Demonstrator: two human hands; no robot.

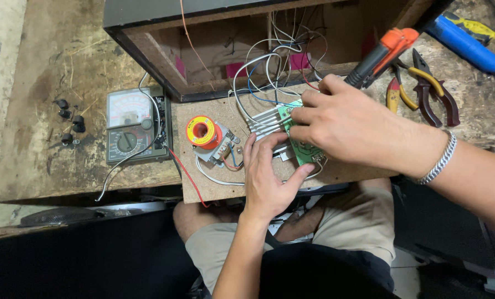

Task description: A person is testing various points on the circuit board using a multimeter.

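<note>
A: From the head view, how much room is there around the work?

B: Little. The board (214, 182) bridges the person's lap and the bench, its near edge hanging free over the knees. The open cabinet (147, 50) walls off the far side, with wires (258, 66) spilling from it onto the board. A meter (131, 127) sits just beside the board's left edge, pliers (424, 88) lie to the right, and a solder spool (202, 132) stands left of the hands.

A: And the fingers?

B: The left hand (267, 180) lies flat, fingers spread narrowly, tips pressing the heatsink (267, 123) and thumb by the green circuit board (300, 148). The right hand (347, 124) is curled around a soldering iron (383, 52), its fingertips down on the circuit board at the middle of the board.
</note>
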